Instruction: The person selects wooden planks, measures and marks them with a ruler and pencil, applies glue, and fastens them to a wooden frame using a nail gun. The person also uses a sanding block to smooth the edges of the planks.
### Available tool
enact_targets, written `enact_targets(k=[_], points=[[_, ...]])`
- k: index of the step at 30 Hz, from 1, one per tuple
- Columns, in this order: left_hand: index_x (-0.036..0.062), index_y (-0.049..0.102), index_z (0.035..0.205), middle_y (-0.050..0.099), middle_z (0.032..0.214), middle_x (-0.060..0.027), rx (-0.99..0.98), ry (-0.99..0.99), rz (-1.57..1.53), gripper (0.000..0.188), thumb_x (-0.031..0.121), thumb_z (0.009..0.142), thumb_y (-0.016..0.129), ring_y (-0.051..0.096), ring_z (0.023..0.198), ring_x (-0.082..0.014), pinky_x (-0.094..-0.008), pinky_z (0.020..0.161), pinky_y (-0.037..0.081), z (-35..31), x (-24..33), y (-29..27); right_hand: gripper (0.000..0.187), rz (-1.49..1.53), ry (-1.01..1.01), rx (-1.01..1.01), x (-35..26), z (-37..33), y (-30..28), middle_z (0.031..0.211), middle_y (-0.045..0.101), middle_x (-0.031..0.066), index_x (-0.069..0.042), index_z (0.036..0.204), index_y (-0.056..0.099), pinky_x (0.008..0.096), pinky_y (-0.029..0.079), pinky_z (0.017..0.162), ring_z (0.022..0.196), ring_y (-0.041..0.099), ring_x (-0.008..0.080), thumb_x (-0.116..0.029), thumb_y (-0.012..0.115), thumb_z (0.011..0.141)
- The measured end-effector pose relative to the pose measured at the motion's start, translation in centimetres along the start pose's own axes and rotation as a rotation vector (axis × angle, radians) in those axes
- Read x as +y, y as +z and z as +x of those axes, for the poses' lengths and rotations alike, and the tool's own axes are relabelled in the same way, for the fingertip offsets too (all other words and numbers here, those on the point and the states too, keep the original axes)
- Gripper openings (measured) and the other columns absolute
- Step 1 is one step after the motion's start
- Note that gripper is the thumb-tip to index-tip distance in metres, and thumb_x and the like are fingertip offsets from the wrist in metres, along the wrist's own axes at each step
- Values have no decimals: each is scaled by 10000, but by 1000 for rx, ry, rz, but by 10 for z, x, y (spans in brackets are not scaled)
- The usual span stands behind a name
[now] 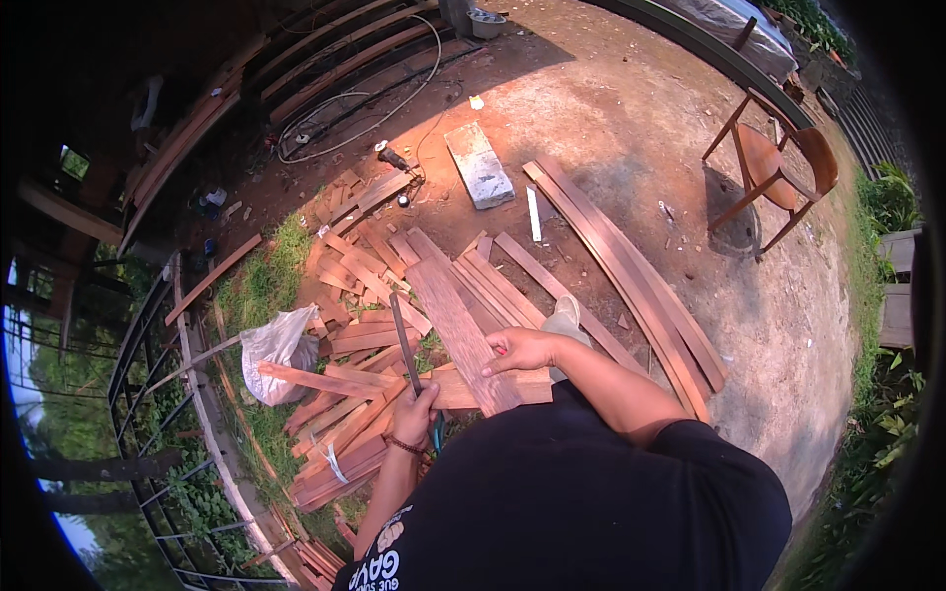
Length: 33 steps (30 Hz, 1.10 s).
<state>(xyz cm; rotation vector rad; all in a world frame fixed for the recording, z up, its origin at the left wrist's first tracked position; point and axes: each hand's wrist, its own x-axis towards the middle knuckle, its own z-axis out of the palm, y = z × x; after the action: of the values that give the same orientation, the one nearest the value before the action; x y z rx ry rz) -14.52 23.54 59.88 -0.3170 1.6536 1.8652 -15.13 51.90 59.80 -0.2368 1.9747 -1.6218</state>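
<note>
Head view: two bare hands hold wood and a dark strip above scattered timber on the ground (611, 118).
The right hand (522, 349) is clamped on the right edge of a wide brown board (458, 330), near its close end; a small red thing (501, 351) at the fingers is too small to identify. This board slants across a shorter board (535, 389). The left hand (418, 416) is closed around a dark narrow strip (402, 335) pointing away. A heap of cut wood (360, 341) lies toward the ground's left edge, near a white bag (279, 347); a wooden chair (765, 171) stands near the right edge.
</note>
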Motion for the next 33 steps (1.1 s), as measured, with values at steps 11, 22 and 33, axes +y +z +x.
enact_targets(k=[11, 22, 33], points=[[47, 595, 1059, 553, 764, 9, -337, -45, 268, 216, 243, 972, 619, 510, 551, -65, -210, 483, 411, 202, 40, 236, 415, 174, 128, 143, 93, -65, -246, 1066, 678, 26, 13, 1178, 635, 297, 485, 895, 989, 607, 118, -262, 747, 889], [87, 596, 1031, 546, 699, 35, -553, -149, 224, 302, 385, 999, 560, 483, 506, -45, -208, 430, 344, 344, 170, 495, 305, 443, 206, 439, 116, -114, -513, 1070, 681, 53, 4, 1157, 618, 318, 513, 888, 957, 642, 149, -157, 702, 913], [74, 461, 1449, 513, 768, 53, -511, 200, 51, 451, 180, 1018, 537, 456, 554, -28, -178, 509, 388, 486, 312, 600, 365, 732, -123, 805, -6, -50, -707, 1105, 667, 111, 46, 1195, 553, 312, 509, 919, 1000, 640, 166, -97, 713, 900]])
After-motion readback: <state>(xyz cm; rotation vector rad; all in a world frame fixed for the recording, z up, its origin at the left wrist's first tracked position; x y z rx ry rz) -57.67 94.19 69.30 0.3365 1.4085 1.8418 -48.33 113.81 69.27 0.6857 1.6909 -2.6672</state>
